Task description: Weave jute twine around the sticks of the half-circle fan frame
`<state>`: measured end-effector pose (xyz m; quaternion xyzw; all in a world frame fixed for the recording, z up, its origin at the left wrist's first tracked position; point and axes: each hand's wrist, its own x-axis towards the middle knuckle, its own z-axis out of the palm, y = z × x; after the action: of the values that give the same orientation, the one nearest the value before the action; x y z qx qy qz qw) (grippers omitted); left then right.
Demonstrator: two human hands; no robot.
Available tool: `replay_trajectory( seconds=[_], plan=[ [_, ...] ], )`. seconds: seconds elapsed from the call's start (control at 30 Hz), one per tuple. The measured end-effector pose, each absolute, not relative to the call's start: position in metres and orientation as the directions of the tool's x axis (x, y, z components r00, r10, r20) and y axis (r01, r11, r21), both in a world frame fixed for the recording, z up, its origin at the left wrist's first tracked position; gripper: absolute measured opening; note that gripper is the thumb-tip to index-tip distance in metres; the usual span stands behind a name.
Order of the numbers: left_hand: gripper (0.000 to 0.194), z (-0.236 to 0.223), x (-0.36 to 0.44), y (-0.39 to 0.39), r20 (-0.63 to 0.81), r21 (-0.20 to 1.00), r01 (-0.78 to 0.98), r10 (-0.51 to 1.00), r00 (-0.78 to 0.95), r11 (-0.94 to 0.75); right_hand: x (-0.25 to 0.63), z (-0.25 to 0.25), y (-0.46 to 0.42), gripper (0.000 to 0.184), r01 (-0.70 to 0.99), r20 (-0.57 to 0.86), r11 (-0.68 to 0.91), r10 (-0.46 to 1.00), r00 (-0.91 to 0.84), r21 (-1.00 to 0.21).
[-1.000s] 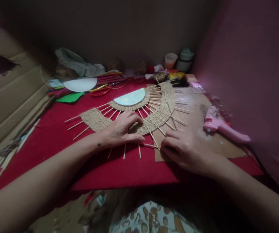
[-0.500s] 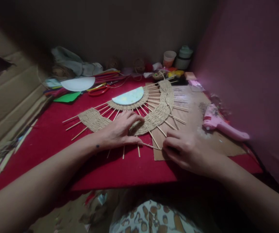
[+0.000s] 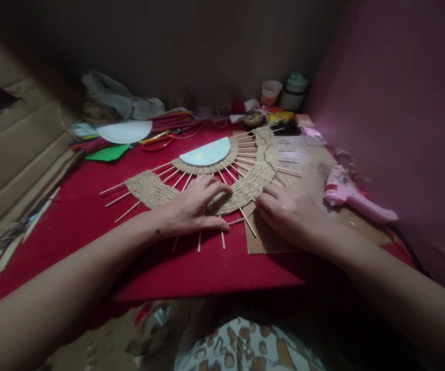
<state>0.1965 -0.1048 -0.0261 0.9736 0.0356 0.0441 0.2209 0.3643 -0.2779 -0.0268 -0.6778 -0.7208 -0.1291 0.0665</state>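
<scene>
left hand (image 3: 199, 206): spread open, resting on woven band (image 3: 241, 196) | right hand (image 3: 286, 208): pinching twine (image 3: 236, 221) | risk: over-tight pull could bend thin sticks (image 3: 248, 223)

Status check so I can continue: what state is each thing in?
Left hand: spread, resting on the woven piece
Right hand: fingers closed on the twine
Twine: running between both hands
Woven piece: two bands woven, outer stick ends bare
Glue gun: lying on its side
Scissors: lying down, blade opening unclear
Cup: upright
Bottle: upright, capped
</scene>
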Motion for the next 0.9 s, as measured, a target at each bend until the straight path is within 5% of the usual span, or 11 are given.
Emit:
replay_trajectory(
  seconds=[0.27, 0.53, 0.9],
  plan=[
    [0.063, -0.025, 0.197, -0.105, 0.066, 0.441, 0.055, 0.094, 0.993, -0.896, 0.377, -0.019, -0.266, 0.018, 0.992, 0.317, -0.077, 0.947, 0.042, 0.099],
    [0.052, -0.027, 0.198, -0.103, 0.052, 0.446, 0.090, 0.126, 0.991, -0.891, 0.382, -0.030, -0.270, 0.020, 0.991, 0.318, -0.134, 0.938, 0.135, -0.027],
    [0.053, -0.005, 0.181, -0.077, -0.157, 0.453, 0.147, 0.083, 0.984, -0.879, 0.352, -0.025, -0.269, 0.017, 0.978, 0.197, -0.066, 0.975, 0.106, -0.199]
  ],
)
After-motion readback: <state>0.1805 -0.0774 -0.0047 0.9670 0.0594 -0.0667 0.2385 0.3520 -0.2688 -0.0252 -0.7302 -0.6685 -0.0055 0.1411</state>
